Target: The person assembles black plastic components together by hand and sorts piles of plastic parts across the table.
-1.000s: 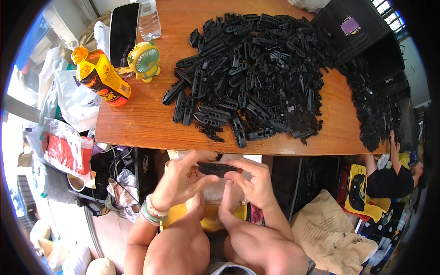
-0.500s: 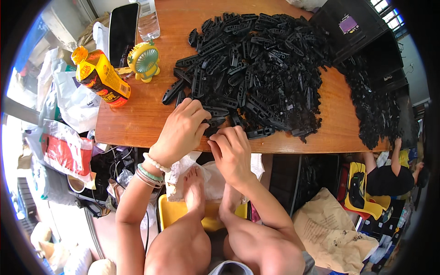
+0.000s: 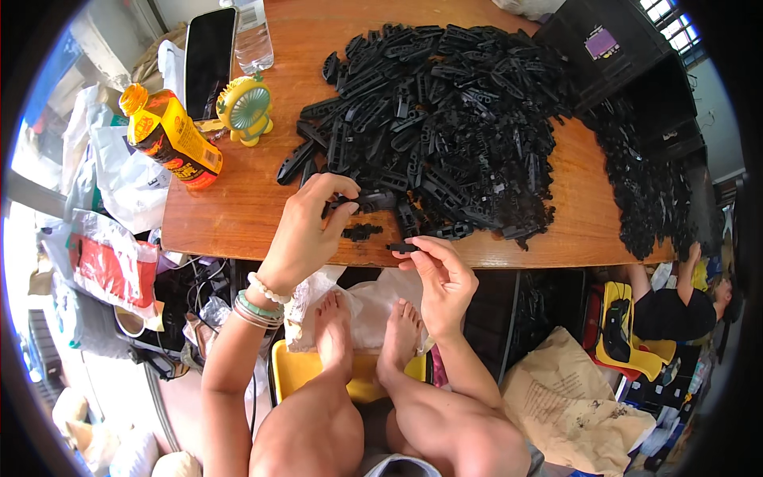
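My left hand (image 3: 306,222), with bracelets on its wrist, is closed at the near edge of the pile. Its thumb and fingertips pinch the end of a long black plastic part (image 3: 375,202). My right hand (image 3: 442,280) is raised at the table's front edge. Between thumb and fingers it grips a small black plastic piece (image 3: 402,248). Another small black piece (image 3: 362,232) lies on the wood between the hands. Beyond them spreads a big heap of black plastic parts (image 3: 445,103), long ones at left and smaller ones at right.
A yellow drink bottle (image 3: 176,139), a small yellow fan (image 3: 245,110), a phone (image 3: 210,63) and a clear bottle (image 3: 253,40) stand at the table's left. Black bins (image 3: 596,48) and a second heap (image 3: 644,191) are at right. Another person (image 3: 675,306) sits beyond.
My hands have parted: the right has moved right and slightly down with the small black piece. The left stays near the pile, its fingers slightly raised. The small piece between them now shows.
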The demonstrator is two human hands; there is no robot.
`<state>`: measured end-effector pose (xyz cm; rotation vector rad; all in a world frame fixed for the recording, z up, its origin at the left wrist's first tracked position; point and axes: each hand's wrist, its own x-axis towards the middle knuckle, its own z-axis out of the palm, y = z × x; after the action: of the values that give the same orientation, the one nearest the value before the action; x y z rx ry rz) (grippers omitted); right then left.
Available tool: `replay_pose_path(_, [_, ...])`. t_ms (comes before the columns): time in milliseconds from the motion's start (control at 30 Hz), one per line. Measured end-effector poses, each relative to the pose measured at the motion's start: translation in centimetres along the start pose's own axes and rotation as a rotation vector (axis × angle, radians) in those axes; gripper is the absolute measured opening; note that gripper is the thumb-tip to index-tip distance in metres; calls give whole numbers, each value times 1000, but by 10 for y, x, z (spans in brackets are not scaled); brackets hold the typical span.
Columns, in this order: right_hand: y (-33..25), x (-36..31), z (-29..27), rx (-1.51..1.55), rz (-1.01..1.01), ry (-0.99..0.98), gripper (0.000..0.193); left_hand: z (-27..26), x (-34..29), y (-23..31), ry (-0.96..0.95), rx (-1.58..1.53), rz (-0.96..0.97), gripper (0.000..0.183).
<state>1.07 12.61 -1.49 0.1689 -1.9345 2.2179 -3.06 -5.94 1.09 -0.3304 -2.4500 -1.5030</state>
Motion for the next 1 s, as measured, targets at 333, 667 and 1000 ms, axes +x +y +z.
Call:
replay_pose_path(333, [-15,4,16,-29,-85,-95,17,-1,-11,16,-108,-787,-453,10])
replay_pose_path(667, [-38,0,1,-95,-77,-21,20,-4,-38,37,-270,-748,-302,38])
replay_pose_path(1000, [-33,0,-3,-551,-433,-109,21,-2,-45,44,-251,-695,-515,28])
